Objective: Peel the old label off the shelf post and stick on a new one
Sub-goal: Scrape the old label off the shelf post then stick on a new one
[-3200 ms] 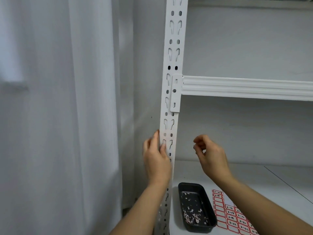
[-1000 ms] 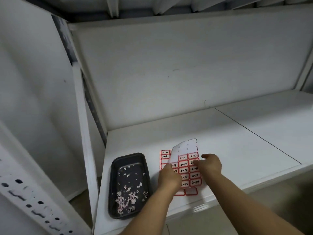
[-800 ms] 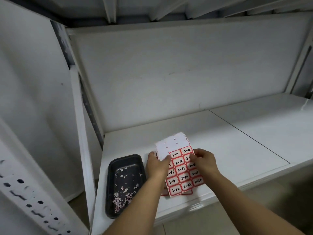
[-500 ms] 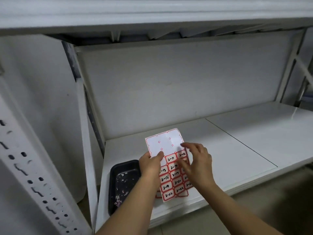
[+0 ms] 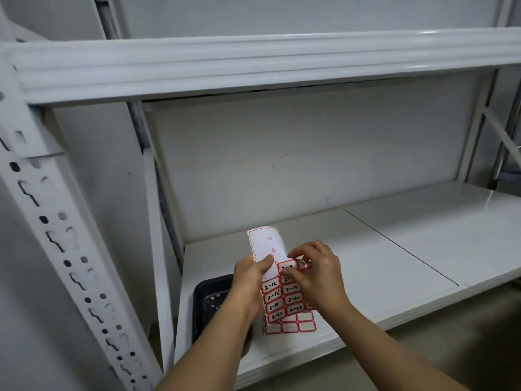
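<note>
Right, quick notes, head cam only.
Label sheet (image 5: 277,299): held up just above the lower shelf (image 5: 394,249), in front of the person. Red-bordered stickers w/ handwritten nos. (2-13, 2-16, 2-14 readable, others too small). Top part is bare backing, curling away from the camera.
Left hand (image 5: 249,280): pinching the sheet's left edge, thumb on the front at the bare backing, fingers behind.
Right hand (image 5: 318,273): fingertips closed on the top row, at the sticker marked 2-11 (image 5: 287,268); can't tell if its corner is lifted.
Second sheet (image 5: 290,325): blank red-framed stickers showing below the held one, lying on the shelf; whether it touches the held sheet, can't tell.
Tray (image 5: 210,300): black, on the shelf's left end, partly hidden by the left forearm; small pale flecks inside.
Shelf post (image 5: 56,230): white, perforated, far left of view, well apart from both hands. No label seen on the visible stretch.
Upper beam (image 5: 267,63): white, runs across the top, joins the post at left.
</note>
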